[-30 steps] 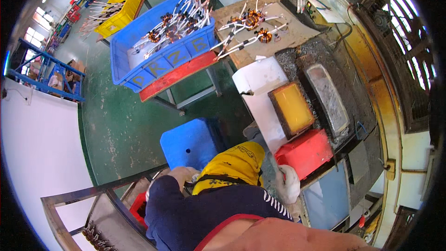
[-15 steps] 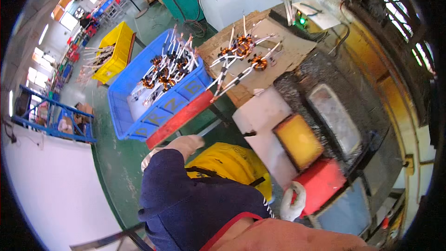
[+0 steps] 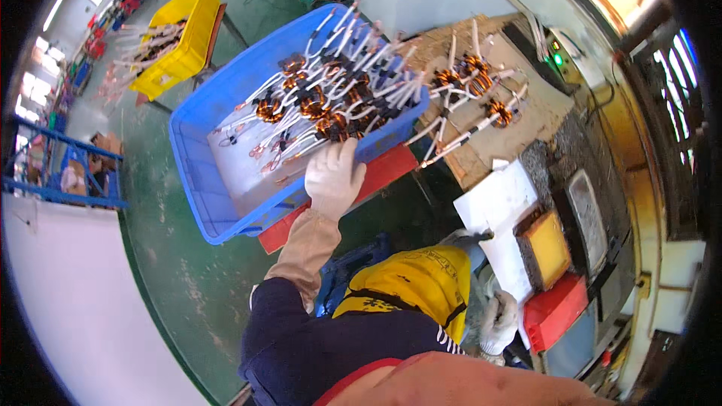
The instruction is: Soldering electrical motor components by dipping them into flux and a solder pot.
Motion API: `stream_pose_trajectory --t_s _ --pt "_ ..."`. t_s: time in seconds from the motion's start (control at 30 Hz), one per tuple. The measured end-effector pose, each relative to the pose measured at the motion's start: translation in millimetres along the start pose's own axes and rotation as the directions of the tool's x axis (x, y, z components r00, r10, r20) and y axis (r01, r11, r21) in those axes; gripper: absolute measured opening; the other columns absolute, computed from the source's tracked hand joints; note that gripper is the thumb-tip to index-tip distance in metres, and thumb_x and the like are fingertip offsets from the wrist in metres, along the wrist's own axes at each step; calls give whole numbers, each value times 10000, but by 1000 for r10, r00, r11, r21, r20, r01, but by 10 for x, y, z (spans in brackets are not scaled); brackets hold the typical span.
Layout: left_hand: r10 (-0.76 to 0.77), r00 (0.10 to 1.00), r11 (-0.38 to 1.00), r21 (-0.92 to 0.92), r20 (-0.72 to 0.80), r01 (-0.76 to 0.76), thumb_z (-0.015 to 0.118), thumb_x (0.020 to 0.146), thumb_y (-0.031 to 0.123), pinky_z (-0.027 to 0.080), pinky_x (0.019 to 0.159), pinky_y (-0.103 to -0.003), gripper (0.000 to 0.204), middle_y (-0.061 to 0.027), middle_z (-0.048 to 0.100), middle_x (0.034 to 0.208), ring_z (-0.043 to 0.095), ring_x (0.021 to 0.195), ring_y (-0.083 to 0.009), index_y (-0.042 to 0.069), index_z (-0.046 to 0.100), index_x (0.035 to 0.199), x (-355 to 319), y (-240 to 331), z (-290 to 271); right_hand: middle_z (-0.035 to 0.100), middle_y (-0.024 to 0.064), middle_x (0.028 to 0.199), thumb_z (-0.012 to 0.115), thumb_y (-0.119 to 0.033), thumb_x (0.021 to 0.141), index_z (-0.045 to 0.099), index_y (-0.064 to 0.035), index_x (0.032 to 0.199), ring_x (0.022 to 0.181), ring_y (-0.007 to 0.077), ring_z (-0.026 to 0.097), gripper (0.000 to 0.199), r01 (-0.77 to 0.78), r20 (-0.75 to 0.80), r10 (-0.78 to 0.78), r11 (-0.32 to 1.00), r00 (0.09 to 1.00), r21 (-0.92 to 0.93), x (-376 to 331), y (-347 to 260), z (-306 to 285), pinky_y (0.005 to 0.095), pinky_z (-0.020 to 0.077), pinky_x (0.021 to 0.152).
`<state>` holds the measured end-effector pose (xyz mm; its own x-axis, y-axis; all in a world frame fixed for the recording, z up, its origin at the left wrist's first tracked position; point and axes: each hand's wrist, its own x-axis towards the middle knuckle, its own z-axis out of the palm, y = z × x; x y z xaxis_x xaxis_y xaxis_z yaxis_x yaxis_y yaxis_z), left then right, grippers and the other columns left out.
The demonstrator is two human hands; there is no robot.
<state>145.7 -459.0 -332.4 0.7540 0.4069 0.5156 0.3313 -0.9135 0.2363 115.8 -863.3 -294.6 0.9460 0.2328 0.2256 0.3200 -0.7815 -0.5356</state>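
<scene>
My left hand, in a pale glove, reaches over the near rim of a blue plastic crate. Its fingers are stretched out, their tips at the nearest of several copper-wound ring coils with white-sleeved leads. Whether the fingertips touch that coil I cannot tell. My right hand, also gloved, is low at the right, left of a red block-shaped box. Its fingers are curled closed; what they hold, if anything, is hidden.
More coils lie on a cardboard-covered bench beside the crate. A yellow-topped square pan and a long metal-rimmed trough stand at the right. A red plank runs under the crate. Behind stands a yellow crate of leads.
My left hand has moved forward from near my body to the crate's coils. The right hand has drawn away from the red box. The view has shifted.
</scene>
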Motion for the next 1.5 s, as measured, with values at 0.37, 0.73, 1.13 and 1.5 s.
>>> stream_pose_trajectory --t_s 0.37,0.73,1.13,1.5 --pt "119 983 990 90 -137 -108 708 716 323 440 943 -453 496 -115 551 1179 550 1041 -292 134 617 1165 -105 -302 466 651 157 922 661 13 788 621 -30 1004 809 332 638 224 184 97 -181 983 979 -21 592 -587 611 389 516 731" --pt "243 937 935 317 -250 -158 682 772 307 458 872 -418 345 -82 557 1156 560 976 -257 211 644 1101 -99 -331 638 659 143 961 665 16 776 630 -36 997 848 328 647 230 127 119 -119 990 986 -65 497 -578 644 393 518 762" --pt "378 915 872 -280 -137 -402 697 757 176 452 894 -476 369 -125 541 1138 534 1057 -342 113 602 1108 241 535 446 665 133 929 685 -6 754 636 -53 971 855 323 655 227 93 -54 -92 996 994 13 171 -373 384 390 525 764" --pt "277 947 870 -459 161 -177 701 743 445 382 1008 -493 800 -248 519 1242 491 1167 -405 1 404 1337 1763 1835 2436 669 135 905 684 -70 795 638 -50 955 816 326 652 167 -241 -96 245 969 965 58 -387 89 134 395 524 733"
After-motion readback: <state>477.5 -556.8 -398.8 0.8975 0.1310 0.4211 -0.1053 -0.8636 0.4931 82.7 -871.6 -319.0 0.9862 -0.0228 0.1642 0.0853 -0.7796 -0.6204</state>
